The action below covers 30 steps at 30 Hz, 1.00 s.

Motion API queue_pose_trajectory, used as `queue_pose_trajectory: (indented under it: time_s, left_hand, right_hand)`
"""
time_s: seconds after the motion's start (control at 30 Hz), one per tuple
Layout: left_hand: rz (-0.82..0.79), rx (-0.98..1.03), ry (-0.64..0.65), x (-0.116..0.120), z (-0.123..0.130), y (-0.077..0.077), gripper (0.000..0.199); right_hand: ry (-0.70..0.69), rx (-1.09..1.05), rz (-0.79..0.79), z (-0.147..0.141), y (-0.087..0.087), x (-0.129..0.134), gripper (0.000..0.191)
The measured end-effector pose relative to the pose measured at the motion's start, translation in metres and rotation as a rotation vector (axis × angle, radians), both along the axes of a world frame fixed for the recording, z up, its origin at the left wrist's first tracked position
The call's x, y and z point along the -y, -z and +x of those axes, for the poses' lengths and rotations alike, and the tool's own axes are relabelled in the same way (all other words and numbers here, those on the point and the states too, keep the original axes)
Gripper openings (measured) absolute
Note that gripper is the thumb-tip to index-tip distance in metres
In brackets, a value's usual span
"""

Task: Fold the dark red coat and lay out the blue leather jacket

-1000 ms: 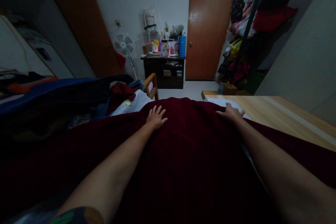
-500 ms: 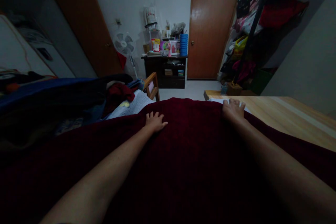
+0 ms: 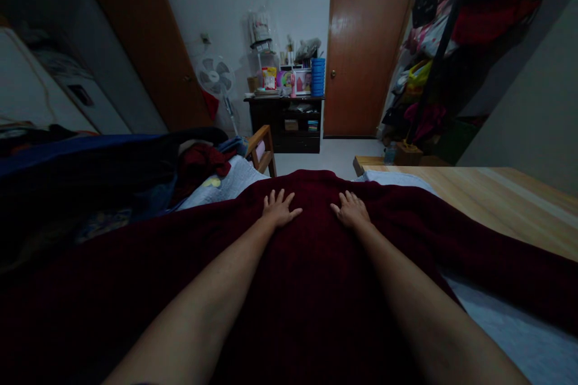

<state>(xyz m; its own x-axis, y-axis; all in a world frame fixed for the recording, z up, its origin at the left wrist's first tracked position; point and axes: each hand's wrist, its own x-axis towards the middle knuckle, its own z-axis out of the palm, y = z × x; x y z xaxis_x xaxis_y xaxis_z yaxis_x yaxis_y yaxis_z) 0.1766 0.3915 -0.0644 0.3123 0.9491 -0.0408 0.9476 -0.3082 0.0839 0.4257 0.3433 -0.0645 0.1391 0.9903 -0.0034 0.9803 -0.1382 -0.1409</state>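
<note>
On my feed, the left hand (image 3: 279, 212) and right hand (image 3: 352, 210) rest spread-fingered, grip released, on the dark red garment (image 3: 316, 277) laid over a pale cloth (image 3: 510, 319). I read this as smoothing; the next move likely calls for light, flat palms that avoid bunching it.

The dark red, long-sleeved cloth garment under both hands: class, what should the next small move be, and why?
Probably slide the open right hand outward, smoothing towards the dark red cloth sleeve on the right. That hand and the spread left hand both rest on the upper middle of the dark red, long-sleeved cloth garment, while soft folds show near the right shoulder.
</note>
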Motion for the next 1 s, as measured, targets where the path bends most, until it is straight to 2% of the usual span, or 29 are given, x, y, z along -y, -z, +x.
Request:
queue_pose_trajectory:
  time_s: [0.23,0.33,0.43,0.5,0.6,0.67,0.73,0.87,1.0]
  left_hand:
    - [-0.001,0.004,-0.257,-0.01,-0.016,0.003,0.084]
    - [-0.015,-0.006,-0.31,-0.012,-0.022,0.0,0.085]
    - [0.009,-0.061,-0.331,-0.01,-0.017,-0.007,0.08]
    - [0.091,-0.085,-0.291,-0.006,-0.007,-0.013,0.071]
    - [0.173,-0.014,-0.042,0.0,0.013,-0.014,0.058]
    - [0.131,0.03,0.105,0.004,0.022,-0.01,0.056]
    - [0.079,0.031,0.148,0.008,0.025,-0.003,0.059]
    - [0.053,0.013,0.086,0.013,0.006,0.005,0.067]
    - [0.048,-0.023,0.022,0.016,-0.026,0.0,0.07]
  right_hand:
    - [0.182,-0.036,0.043,-0.007,0.006,-0.001,0.076]
    - [0.216,-0.038,0.056,-0.009,0.004,-0.001,0.078]
    - [0.234,-0.08,-0.011,-0.014,-0.005,-0.004,0.077]
    - [0.218,-0.113,-0.036,-0.022,-0.012,-0.005,0.076]
    - [0.016,-0.138,0.032,-0.043,-0.015,-0.003,0.072]
    - [-0.153,-0.143,0.057,-0.055,-0.01,0.001,0.067]
    - [-0.215,-0.131,0.048,-0.059,-0.003,0.007,0.065]
    - [-0.097,-0.073,0.022,-0.035,0.006,0.015,0.071]
    - [0.047,-0.022,0.026,-0.003,0.004,0.021,0.069]
